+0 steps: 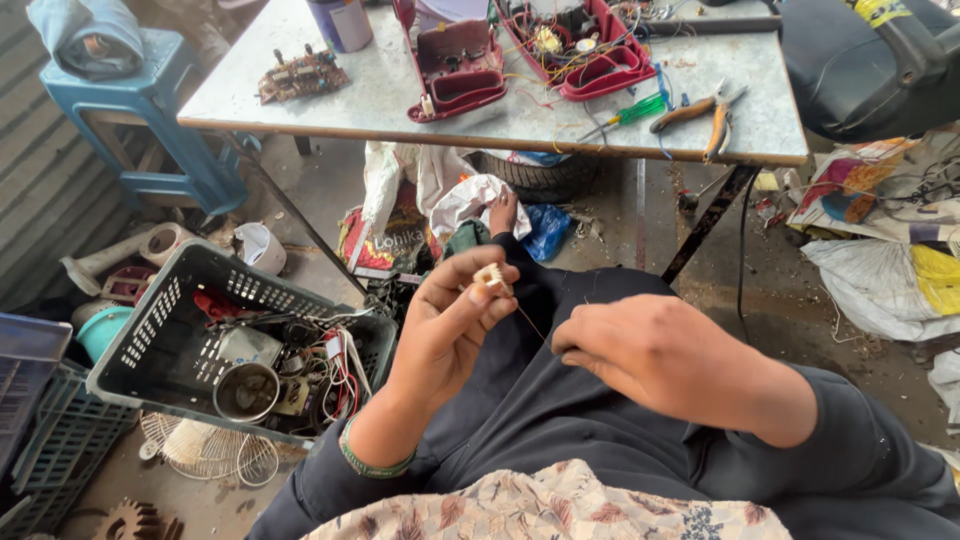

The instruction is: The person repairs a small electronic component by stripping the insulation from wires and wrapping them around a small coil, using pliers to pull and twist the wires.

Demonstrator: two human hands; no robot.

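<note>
Across the top of the frame runs the grey bench, its near edge overhanging the littered floor. On it sit two red housings, a green-handled screwdriver and orange pliers close to the right edge. Lower left, a dark plastic crate full of scrap crowds the knee. In the centre, over the dark trousers, there's free room, and here the hands work. The left hand has its grip pinched shut on a small cream spool. A thin wire slants from it towards the right hand, whose grip is curled closed; whether it holds the wire, I cannot tell.
</note>
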